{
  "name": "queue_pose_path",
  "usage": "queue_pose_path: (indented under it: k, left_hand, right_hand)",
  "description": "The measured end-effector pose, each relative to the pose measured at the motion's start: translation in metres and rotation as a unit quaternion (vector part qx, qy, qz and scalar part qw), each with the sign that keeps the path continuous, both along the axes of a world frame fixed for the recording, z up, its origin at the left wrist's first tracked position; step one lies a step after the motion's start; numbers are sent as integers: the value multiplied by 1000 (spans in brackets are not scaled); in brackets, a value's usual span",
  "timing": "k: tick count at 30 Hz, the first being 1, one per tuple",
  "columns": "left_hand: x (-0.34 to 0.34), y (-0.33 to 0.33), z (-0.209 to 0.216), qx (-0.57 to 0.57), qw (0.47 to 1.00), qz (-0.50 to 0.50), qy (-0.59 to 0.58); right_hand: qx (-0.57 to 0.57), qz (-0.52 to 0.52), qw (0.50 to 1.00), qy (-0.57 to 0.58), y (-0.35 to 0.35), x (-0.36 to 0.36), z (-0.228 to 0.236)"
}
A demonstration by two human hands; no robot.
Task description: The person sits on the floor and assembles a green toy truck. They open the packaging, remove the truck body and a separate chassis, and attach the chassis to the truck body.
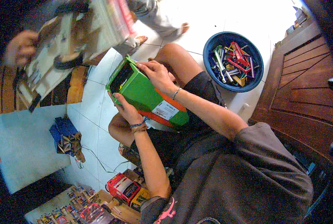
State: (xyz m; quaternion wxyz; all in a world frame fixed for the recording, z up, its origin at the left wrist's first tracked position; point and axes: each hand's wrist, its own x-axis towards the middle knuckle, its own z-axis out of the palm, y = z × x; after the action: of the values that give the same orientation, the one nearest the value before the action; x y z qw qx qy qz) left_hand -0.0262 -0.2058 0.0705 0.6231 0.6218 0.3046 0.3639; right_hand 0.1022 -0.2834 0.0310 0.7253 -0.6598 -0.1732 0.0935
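Note:
A green box-shaped body (142,91) with orange edges and a white label lies slanted across my lap. Its dark opening faces away from me, and what is inside is too dark to make out. My right hand (159,77) pinches the far right part of the green rim between thumb and fingers. Lower down, at the near left corner of the same opening, my left hand (127,110) grips the edge, thumb on top. The fingers beneath the body are partly hidden.
A dark blue tub (239,89) of coloured strips stands at the right, before a wooden door (301,82). At upper left another person's hand (24,44) holds a blurred panel-like object (67,41). Toy trucks (123,186), a blue container (64,127) and a cable (99,160) lie left.

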Motion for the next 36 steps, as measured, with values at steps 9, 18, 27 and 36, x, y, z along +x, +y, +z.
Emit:
queue_pose_path:
  k: [9,18,27,36]
  left_hand:
    - [-1,0,0,-10,999,29,27]
    - [-2,4,-3,74,995,31,56]
    - [-2,5,-3,60,996,29,52]
    - [-2,-2,0,35,998,33,31]
  right_hand:
    - [0,1,1000,-5,4,2,-4]
    - [-4,-7,1000,-26,3,3,-1]
    - [-1,-3,1000,4,4,0,0]
    - [50,-3,998,48,2,-2,3]
